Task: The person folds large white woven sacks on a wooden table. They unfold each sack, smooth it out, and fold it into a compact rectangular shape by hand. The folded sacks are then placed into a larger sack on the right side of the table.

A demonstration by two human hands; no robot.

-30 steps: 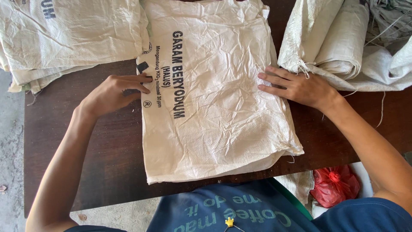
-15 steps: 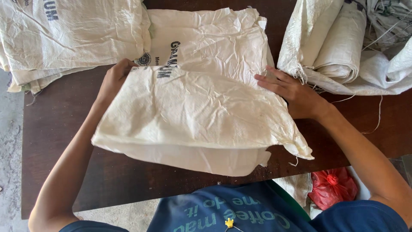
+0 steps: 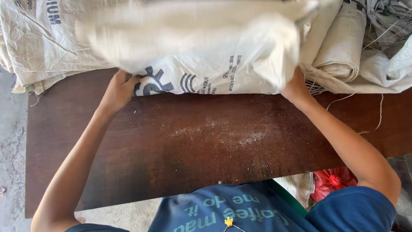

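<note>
A white woven sack (image 3: pixel 201 56) with dark printed markings is lifted off the dark wooden table (image 3: pixel 206 146) and blurred with motion at the far side. My left hand (image 3: pixel 118 88) grips its lower left edge. My right hand (image 3: pixel 294 88) holds its lower right corner, the fingers hidden behind the cloth. The bare wood below shows a dusting of white powder (image 3: pixel 231 135).
A stack of similar white sacks (image 3: pixel 34 47) lies at the far left. Rolled and crumpled sacks (image 3: pixel 343 47) with loose threads sit at the far right. A red plastic bag (image 3: pixel 332 182) lies below the table's near right edge. Concrete floor (image 3: pixel 10 150) shows on the left.
The sack lay flat on the table, was folded over, and is now lifted and swung away toward the far side. Both hands moved up with it, uncovering the tabletop.
</note>
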